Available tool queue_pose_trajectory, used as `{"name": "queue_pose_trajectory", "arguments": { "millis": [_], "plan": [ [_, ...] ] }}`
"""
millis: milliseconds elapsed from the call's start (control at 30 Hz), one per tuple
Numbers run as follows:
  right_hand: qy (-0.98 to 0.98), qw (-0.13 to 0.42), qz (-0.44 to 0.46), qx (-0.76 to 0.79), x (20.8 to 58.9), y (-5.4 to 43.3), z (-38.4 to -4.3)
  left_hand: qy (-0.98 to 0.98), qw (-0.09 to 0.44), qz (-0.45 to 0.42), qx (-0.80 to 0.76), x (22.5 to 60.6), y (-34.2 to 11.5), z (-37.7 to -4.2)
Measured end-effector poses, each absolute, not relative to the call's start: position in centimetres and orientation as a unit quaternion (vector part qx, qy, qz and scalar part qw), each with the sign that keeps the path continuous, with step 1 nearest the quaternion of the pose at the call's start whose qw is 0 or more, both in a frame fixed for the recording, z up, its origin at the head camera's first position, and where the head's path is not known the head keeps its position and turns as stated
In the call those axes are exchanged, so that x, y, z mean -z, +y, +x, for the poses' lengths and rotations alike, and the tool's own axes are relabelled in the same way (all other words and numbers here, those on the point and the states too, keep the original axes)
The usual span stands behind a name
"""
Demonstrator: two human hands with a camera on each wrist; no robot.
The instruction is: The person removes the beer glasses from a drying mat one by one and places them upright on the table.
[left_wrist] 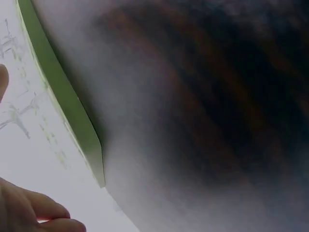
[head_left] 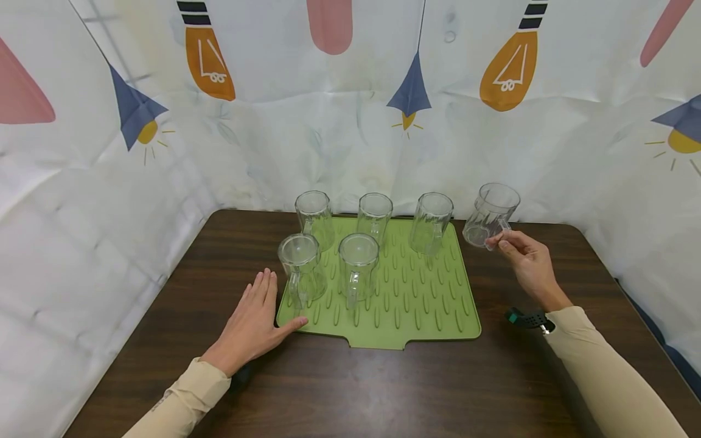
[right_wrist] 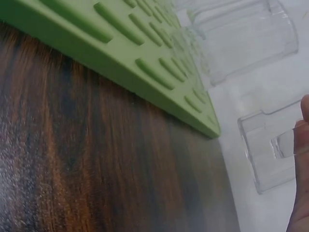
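My right hand [head_left: 528, 261] pinches the handle of a clear glass mug [head_left: 490, 216] just beyond the right edge of a green drying mat [head_left: 438, 319]. That mug is upright with a slight tilt, and its handle points toward me. In the right wrist view, the fingers [right_wrist: 303, 159] are at the mug's handle, beside the mat's corner. My left hand [head_left: 249, 322] lies flat with straight fingers left of the mat, its thumb at the front left corner. Near it stands a glass mug [head_left: 301, 267] at the mat's left edge, with another mug [head_left: 358, 271] to its right.
Along the back of the mat stand three more glass mugs, left [head_left: 314, 219], middle [head_left: 375, 219] and right [head_left: 431, 225]. Raised ridges cover the mat, which lies on a dark wooden table [head_left: 383, 395]. A white printed curtain [head_left: 328, 152] hangs close behind the table.
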State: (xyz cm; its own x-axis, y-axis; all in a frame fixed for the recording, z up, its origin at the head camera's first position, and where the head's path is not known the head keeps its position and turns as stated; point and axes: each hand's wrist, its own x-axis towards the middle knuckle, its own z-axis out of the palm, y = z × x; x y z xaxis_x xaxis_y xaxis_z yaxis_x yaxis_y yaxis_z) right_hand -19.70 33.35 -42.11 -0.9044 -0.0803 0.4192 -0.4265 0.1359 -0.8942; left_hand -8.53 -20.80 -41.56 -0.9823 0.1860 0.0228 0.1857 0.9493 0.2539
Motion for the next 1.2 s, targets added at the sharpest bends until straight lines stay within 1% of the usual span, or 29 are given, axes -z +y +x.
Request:
{"name": "queue_pose_trajectory", "arguments": {
  "millis": [467, 833, 967, 1200],
  "plan": [
    [-0.756, 0.130, 0.139, -0.627, 43.2, 33.1, -20.7, 0.988, 0.022, 0.113, -0.103, 41.5, -20.4, -8.6],
    [-0.752, 0.114, 0.138, -0.634, 44.0, 33.5, -21.1, 0.986, 0.056, 0.111, -0.108, 41.8, -20.3, -8.7],
    [-0.761, 0.113, 0.137, -0.624, 44.1, 33.8, -21.1, 0.985, 0.067, 0.109, -0.112, 41.8, -20.3, -8.7],
    [-0.788, 0.096, 0.142, -0.592, 44.1, 34.3, -21.1, 0.985, 0.078, 0.111, -0.107, 41.9, -20.2, -8.8]
  ]
}}
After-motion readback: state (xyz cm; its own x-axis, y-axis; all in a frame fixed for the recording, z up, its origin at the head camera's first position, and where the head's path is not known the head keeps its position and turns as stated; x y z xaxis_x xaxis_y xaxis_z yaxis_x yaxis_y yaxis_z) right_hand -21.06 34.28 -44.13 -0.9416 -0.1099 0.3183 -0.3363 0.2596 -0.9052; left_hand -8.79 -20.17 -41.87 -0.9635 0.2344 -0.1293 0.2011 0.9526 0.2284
